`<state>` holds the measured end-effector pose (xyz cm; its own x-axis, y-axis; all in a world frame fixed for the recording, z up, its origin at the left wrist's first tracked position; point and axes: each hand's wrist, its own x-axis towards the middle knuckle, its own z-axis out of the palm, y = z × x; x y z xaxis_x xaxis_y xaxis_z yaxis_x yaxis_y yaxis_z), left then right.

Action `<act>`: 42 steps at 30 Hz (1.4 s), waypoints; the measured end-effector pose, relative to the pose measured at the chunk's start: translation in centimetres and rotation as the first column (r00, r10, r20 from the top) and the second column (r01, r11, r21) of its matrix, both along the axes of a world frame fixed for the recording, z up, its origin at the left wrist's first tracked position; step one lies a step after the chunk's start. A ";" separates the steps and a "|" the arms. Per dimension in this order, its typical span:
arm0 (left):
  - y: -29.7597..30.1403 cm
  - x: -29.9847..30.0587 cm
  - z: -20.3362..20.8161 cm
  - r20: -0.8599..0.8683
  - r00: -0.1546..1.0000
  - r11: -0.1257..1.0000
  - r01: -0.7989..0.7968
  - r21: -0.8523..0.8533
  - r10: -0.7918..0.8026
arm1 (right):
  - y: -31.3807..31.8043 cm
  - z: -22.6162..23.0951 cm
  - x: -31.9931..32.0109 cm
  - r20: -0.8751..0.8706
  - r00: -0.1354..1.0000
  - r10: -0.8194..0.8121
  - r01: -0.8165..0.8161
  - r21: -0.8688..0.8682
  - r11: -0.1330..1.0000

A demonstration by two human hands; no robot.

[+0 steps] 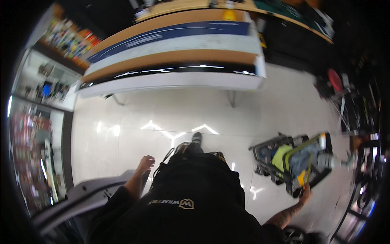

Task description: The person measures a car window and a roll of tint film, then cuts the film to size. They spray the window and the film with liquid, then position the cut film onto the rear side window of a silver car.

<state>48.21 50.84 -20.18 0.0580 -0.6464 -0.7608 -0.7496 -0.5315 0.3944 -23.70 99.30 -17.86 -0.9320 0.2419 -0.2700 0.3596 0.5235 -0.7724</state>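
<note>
My left hand [146, 163] hangs free at my left side, fingers loosely bent and apart, with nothing visible in it. Close by it is a grey molded panel, like a car bumper [95, 188]. On the right, my right hand [304, 196] grips the near end of a black rolling cart [295, 190], its fingers partly hidden against the frame. In the cart lie a yellow-green cloth [280, 157], a grey-blue cloth [302, 160], a yellow item [302, 178] and a translucent container [325, 160].
Ahead stands a long open cardboard box [183, 81] on legs, with a glossy black roll or sheet along its near side. A workbench [174, 6] is beyond it. Glass display cabinets [44, 83] line the left. Equipment and shelving crowd the right; the pale floor [211, 110] reflects lights.
</note>
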 end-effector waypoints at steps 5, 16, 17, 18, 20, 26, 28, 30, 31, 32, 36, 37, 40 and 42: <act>4.0 0.9 0.9 0.045 0.999 0.998 0.028 0.050 -0.031 | -6.0 1.9 0.2 0.124 0.991 -0.040 0.031 0.077 0.997; 0.7 4.8 1.1 0.066 0.997 0.999 0.028 -0.016 -0.027 | -4.5 -10.4 -5.4 0.099 0.992 0.076 -0.119 0.549 0.828; 0.5 5.6 1.2 0.117 0.992 0.999 0.036 0.012 -0.038 | -5.0 -10.5 -5.5 0.119 0.992 0.052 -0.117 0.637 0.762; -0.7 6.2 1.4 0.160 0.986 0.998 0.050 0.029 -0.054 | -6.2 -10.2 -5.6 0.127 0.992 0.022 -0.107 0.711 0.695; -3.4 8.1 2.1 0.144 0.987 0.997 -0.072 0.019 0.068 | -8.5 -9.8 -5.4 -0.018 0.998 -0.066 0.051 0.840 0.540; -22.6 13.1 5.8 0.219 0.976 0.722 0.158 -0.673 -0.009 | -29.0 0.0 2.3 -0.409 0.695 0.592 -0.101 0.759 0.643; -31.5 12.9 7.8 0.286 0.958 0.546 0.241 -0.802 -0.001 | -40.5 3.6 8.7 -0.436 0.555 0.708 -0.384 0.620 0.684; -38.2 12.7 10.0 0.312 0.949 0.450 0.259 -0.855 0.045 | -53.1 6.9 16.2 -0.465 0.440 0.768 -0.524 0.561 0.640; -42.0 11.9 11.3 0.335 0.941 0.403 0.291 -0.868 0.041 | -57.6 7.8 18.8 -0.446 0.356 0.821 -0.549 0.612 0.570; -45.7 11.2 12.1 0.334 0.942 0.364 0.315 -0.876 -0.011 | -62.0 8.5 21.3 -0.433 0.299 0.850 -0.587 0.619 0.522; -56.4 10.7 12.0 0.407 0.850 0.393 0.518 -0.760 -0.335 | -76.7 9.3 28.2 -0.283 0.038 0.958 -0.729 0.648 0.221; -58.2 10.8 11.7 0.472 0.776 0.370 0.620 -0.692 -0.418 | -79.2 9.0 28.9 -0.209 -0.025 0.978 -0.745 0.656 0.121; -62.0 12.1 10.2 0.512 0.648 0.439 0.761 -0.478 -0.565 | -83.9 8.7 30.4 0.058 -0.047 0.997 -0.771 0.632 -0.073; -64.4 12.6 10.2 0.505 0.588 0.452 0.809 -0.377 -0.632 | -85.8 8.2 31.4 0.165 -0.054 0.985 -0.750 0.644 -0.149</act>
